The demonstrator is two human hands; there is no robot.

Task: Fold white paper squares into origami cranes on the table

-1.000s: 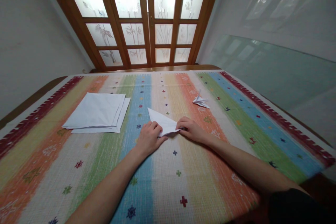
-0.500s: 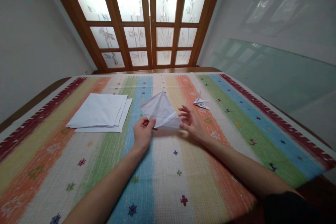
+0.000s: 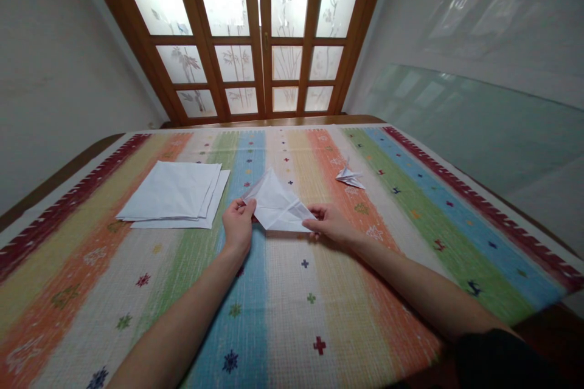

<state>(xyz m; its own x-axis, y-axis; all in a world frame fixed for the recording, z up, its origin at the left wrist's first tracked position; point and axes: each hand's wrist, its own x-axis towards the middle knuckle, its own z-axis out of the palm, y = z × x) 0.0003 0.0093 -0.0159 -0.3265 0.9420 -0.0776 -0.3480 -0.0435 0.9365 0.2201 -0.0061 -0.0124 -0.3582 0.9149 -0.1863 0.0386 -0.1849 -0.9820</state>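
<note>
Paper [image 3: 280, 206]: creased, held between both hands, over the striped tablecloth [image 3: 287, 298]
Left hand [image 3: 238, 226]: pinching its nine-o'clock edge
Right hand [image 3: 332, 223]: pinching its four-o'clock corner
Stack [image 3: 168, 191]: white sheets, nine o'clock from the paper
Folded piece [image 3: 350, 178]: two o'clock

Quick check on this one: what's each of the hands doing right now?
Left hand: closed, pinching the folded paper at its left corner.
Right hand: closed, pinching its right corner.

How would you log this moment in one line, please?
left hand: gripping folded paper, left side | right hand: gripping its right corner | paper stack: at left | small folded piece: at right
</note>
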